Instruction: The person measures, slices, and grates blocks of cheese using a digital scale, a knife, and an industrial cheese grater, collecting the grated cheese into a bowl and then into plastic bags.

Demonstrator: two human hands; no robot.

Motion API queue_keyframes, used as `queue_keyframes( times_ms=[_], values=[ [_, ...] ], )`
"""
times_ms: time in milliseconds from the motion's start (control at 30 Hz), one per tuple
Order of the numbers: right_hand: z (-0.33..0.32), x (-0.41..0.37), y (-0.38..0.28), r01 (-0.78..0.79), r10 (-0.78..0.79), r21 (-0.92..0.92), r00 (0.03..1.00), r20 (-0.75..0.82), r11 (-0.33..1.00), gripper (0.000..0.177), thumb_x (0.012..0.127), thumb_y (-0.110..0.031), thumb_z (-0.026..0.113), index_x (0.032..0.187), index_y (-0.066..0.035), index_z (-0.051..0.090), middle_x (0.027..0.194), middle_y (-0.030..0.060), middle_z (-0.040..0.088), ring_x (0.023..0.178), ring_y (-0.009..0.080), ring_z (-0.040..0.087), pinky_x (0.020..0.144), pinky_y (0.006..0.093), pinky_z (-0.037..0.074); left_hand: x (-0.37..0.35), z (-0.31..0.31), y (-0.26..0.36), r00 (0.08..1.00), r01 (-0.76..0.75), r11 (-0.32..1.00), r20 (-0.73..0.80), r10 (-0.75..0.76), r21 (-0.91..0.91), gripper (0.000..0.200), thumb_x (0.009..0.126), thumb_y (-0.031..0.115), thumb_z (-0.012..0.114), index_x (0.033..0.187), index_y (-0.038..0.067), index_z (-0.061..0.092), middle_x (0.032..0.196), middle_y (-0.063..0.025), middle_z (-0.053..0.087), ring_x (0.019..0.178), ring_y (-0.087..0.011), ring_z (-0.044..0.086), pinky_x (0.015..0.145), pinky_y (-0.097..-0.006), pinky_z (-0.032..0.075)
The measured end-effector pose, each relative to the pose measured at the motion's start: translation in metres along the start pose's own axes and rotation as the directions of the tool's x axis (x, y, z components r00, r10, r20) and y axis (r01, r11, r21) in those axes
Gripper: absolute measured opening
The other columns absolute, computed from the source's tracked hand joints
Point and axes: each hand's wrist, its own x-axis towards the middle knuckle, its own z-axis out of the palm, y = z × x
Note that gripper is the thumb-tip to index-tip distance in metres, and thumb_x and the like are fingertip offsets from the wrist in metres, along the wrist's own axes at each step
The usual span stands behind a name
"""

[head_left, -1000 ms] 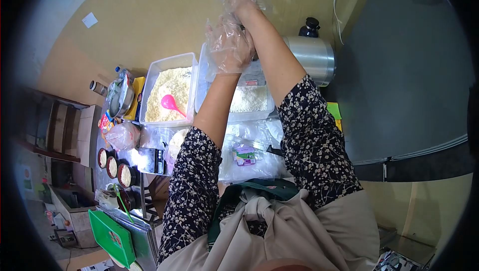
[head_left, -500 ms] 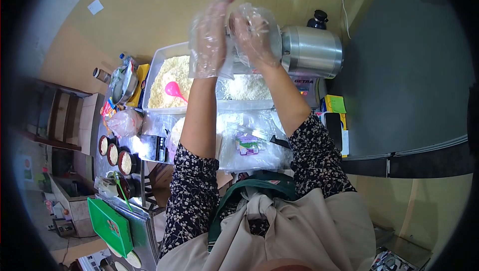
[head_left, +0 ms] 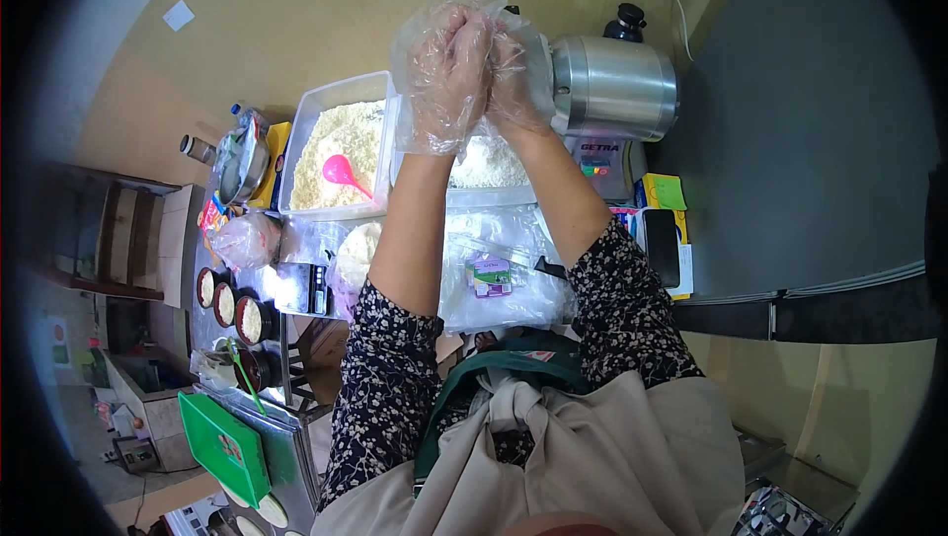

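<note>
My left hand and my right hand, both in loose clear plastic gloves, are pressed together with curled fingers, raised above the far side of the table. Whatever lies between them is hidden. Below them stands a container of white flakes. To its left is a white tub of pale yellowish crumbs, in which a pink scoop rests. Nearer to me lie clear plastic bags with a purple and green label.
A metal cylinder stands at the right, with a phone nearer. At the left are a scale, several small dark bowls with white filling, a metal bowl and a green tray.
My left hand has moved right and its outstretched fingers have curled in. Both hands, apart before, are now pressed together.
</note>
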Motion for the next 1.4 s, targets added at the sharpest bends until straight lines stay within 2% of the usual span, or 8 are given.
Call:
queue_keyframes(
  times_ms=[67, 167, 467, 667, 767, 867, 1067, 1400],
  values=[
    [-0.004, -0.001, 0.004, 0.102, -0.094, -0.084, 0.991, 0.094, 0.991, 0.019, 0.095, -0.021, 0.049, 0.099, -0.005, 0.059, 0.093, 0.0023, 0.059, 0.086, 0.0108, 0.057, 0.076, 0.0252, 0.048, -0.001, 0.004, 0.001, 0.998, 0.038, 0.985, -0.046, -0.046, -0.166, 0.018, 0.085, 0.015, 0.055, 0.079, -0.001, 0.061, 0.074, -0.0133, 0.059, 0.069, -0.0234, 0.056, 0.066, -0.0322, 0.044],
    [-0.010, -0.003, 0.007, 0.106, -0.102, -0.182, 0.994, 0.029, 0.978, 0.018, 0.095, -0.019, 0.049, 0.099, -0.005, 0.059, 0.093, 0.0017, 0.059, 0.087, 0.0103, 0.056, 0.077, 0.0253, 0.047, -0.003, 0.006, 0.001, 0.996, 0.073, 0.973, -0.040, -0.084, -0.221, 0.016, 0.085, 0.013, 0.055, 0.080, -0.001, 0.061, 0.074, -0.0130, 0.058, 0.070, -0.0227, 0.056, 0.066, -0.0316, 0.044],
    [-0.005, -0.005, 0.003, 0.018, -0.020, -0.054, 0.999, -0.031, 0.998, 0.019, 0.094, -0.022, 0.049, 0.098, -0.006, 0.059, 0.093, 0.0017, 0.059, 0.086, 0.0120, 0.057, 0.077, 0.0259, 0.048, -0.003, 0.005, 0.003, 0.987, -0.145, 0.989, -0.072, 0.144, -0.018, 0.017, 0.086, 0.012, 0.053, 0.079, -0.001, 0.060, 0.073, -0.0118, 0.058, 0.068, -0.0207, 0.055, 0.065, -0.0309, 0.043],
    [-0.014, -0.003, 0.008, 0.050, -0.062, -0.125, 0.994, -0.092, 0.991, 0.017, 0.092, -0.016, 0.051, 0.098, -0.004, 0.061, 0.095, 0.0054, 0.062, 0.084, 0.0147, 0.060, 0.077, 0.0263, 0.050, -0.004, 0.006, 0.007, 0.996, 0.065, 0.979, -0.044, -0.074, -0.191, 0.018, 0.086, 0.014, 0.053, 0.079, -0.001, 0.061, 0.073, -0.0120, 0.058, 0.068, -0.0209, 0.055, 0.065, -0.0310, 0.043],
    [-0.015, -0.005, 0.011, 0.068, -0.092, -0.181, 0.988, -0.125, 0.981, 0.017, 0.092, -0.017, 0.051, 0.097, -0.004, 0.061, 0.092, 0.0049, 0.062, 0.082, 0.0138, 0.059, 0.075, 0.0259, 0.050, -0.005, 0.004, 0.007, 0.997, -0.048, 0.998, -0.056, 0.046, -0.042, 0.018, 0.086, 0.013, 0.053, 0.079, -0.001, 0.061, 0.073, -0.0122, 0.058, 0.068, -0.0213, 0.055, 0.065, -0.0310, 0.043],
    [-0.001, -0.007, 0.001, 0.061, -0.062, -0.016, 0.997, -0.052, 0.998, 0.016, 0.092, -0.017, 0.051, 0.095, -0.004, 0.060, 0.089, 0.0045, 0.061, 0.080, 0.0134, 0.059, 0.073, 0.0256, 0.049, -0.003, 0.003, 0.013, 0.999, -0.017, 0.997, -0.050, 0.013, -0.072, 0.017, 0.086, 0.013, 0.053, 0.080, -0.001, 0.061, 0.073, -0.0128, 0.058, 0.068, -0.0223, 0.055, 0.065, -0.0315, 0.043],
    [0.003, -0.009, -0.002, 0.073, -0.086, -0.131, 0.991, -0.100, 0.989, 0.017, 0.092, -0.018, 0.052, 0.093, -0.004, 0.060, 0.086, 0.0048, 0.060, 0.078, 0.0143, 0.058, 0.071, 0.0256, 0.049, -0.007, 0.005, 0.007, 0.998, -0.014, 0.996, -0.055, 0.009, -0.084, 0.017, 0.086, 0.014, 0.053, 0.082, 0.000, 0.062, 0.074, -0.0137, 0.058, 0.069, -0.0243, 0.056, 0.064, -0.0326, 0.043],
    [-0.001, -0.009, -0.001, 0.046, -0.050, -0.063, 0.996, -0.073, 0.997, 0.018, 0.091, -0.018, 0.051, 0.092, -0.003, 0.061, 0.087, 0.0048, 0.061, 0.079, 0.0138, 0.059, 0.071, 0.0254, 0.048, -0.008, 0.004, 0.014, 0.999, 0.018, 0.996, -0.042, -0.022, -0.083, 0.017, 0.086, 0.013, 0.052, 0.082, 0.000, 0.063, 0.075, -0.0141, 0.059, 0.070, -0.0268, 0.057, 0.065, -0.0335, 0.043]
  ],
)
